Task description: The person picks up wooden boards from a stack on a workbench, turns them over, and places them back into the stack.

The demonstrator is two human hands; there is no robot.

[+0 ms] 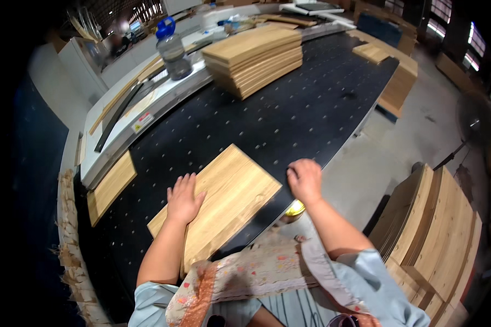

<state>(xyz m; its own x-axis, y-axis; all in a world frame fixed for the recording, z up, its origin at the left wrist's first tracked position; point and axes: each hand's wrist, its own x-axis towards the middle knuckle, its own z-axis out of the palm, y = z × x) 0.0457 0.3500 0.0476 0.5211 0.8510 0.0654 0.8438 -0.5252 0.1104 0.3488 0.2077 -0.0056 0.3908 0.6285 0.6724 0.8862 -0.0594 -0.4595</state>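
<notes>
we rested left hand, fingers apart, on one board; right hand, fingers curled; stack piled at twelve o'clock, remainder unclear.

One sticker in sight, folks: a white label with a red band and a yellow mark, right there on the pale beam along the black table! Its lettering's too small to read.
</notes>
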